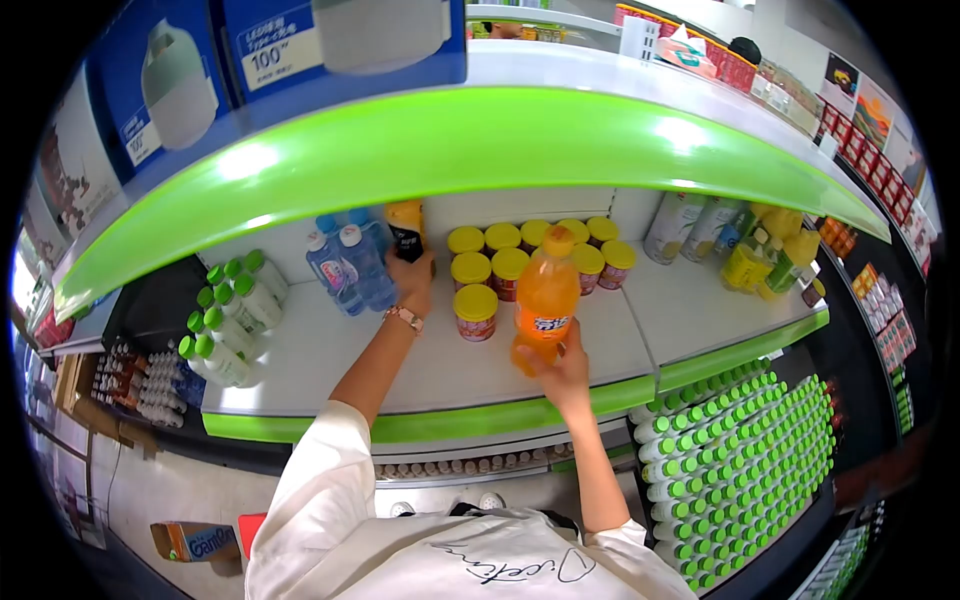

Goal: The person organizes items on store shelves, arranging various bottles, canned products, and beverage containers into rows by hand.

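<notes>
My right hand [562, 372] is wrapped round the lower part of a bottle of orange soda [549, 292], held upright at the front of the shelf. It hides part of the yellow-lidded tins [476, 312] behind it. Further back, my left hand [412, 278] is closed round the lower part of a black and orange bottle [406, 230]. Just left of that hand stand clear bottles with blue contents [368, 268], close together in a group. The tins stand in rows between my two hands.
White bottles with green caps [232, 318] stand on the shelf's left. Spray cans [674, 226] and yellow bottles [748, 262] are at its right. A green-edged upper shelf [450, 135] overhangs, carrying blue boxes [345, 40]. Many green-capped bottles [740, 460] fill the lower right; a carton [195, 541] lies on the floor.
</notes>
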Motion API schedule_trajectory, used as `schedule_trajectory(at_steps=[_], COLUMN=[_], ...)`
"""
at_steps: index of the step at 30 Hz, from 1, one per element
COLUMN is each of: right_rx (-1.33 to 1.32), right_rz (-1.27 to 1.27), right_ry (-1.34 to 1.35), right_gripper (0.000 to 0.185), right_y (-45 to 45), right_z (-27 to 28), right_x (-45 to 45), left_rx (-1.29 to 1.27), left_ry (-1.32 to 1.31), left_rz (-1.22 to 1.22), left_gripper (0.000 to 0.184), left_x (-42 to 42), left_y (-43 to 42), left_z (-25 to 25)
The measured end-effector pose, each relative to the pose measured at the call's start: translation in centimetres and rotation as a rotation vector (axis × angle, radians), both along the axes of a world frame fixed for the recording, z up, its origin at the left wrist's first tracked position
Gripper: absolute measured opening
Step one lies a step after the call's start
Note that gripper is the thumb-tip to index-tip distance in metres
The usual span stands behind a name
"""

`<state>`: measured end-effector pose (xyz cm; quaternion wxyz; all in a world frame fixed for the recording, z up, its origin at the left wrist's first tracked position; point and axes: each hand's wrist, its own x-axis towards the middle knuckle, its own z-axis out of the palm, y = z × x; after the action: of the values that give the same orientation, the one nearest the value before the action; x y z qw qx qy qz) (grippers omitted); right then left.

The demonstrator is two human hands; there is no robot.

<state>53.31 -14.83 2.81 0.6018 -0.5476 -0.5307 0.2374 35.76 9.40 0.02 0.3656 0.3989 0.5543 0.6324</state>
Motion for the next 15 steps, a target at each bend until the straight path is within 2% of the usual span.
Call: schedule_trajectory(at_steps=[3, 4, 7, 9, 11, 13, 15], right_rx=[0.038, 0.043, 0.015, 0.019, -0.007, -0.008, 0.006], right_rz=[-0.019, -0.014, 0.041, 0.131, 0.098, 0.052, 0.001], right_ry=[-0.064, -0.059, 0.048, 0.162, 0.133, 0.083, 0.063], right_gripper=[0.069, 0.069, 0.069, 0.070, 0.070, 0.071, 0.071], right_y=[0.3, 0.6, 0.0, 0.6, -0.9, -2.0, -3.4], right_z=[-0.4, 0.0, -0.5, -0.5, 0.0, 1.2, 1.2], right_x=[0.1, 0.4, 0.0, 1.4, 2.4, 5.0, 7.5], left_rx=[0.102, 0.222, 0.237, 0.129, 0.380, 0.609, 0.587], left_ry=[-0.189, -0.027, 0.190, 0.088, 0.328, -0.004, 0.127], left_rz=[-0.221, -0.158, -0.038, -0.139, 0.015, -0.180, -0.189], left_gripper=[0.067, 0.063, 0.068, 0.068, 0.063, 0.051, 0.045], left_x=[-1.0, -0.9, -0.9, -0.4, -1.6, -1.3, -2.0], left_y=[1.3, 1.7, 2.2, -0.8, 2.8, -1.5, -5.5], left_z=[-1.3, -1.7, -1.7, 1.7, -3.1, -0.3, 2.2])
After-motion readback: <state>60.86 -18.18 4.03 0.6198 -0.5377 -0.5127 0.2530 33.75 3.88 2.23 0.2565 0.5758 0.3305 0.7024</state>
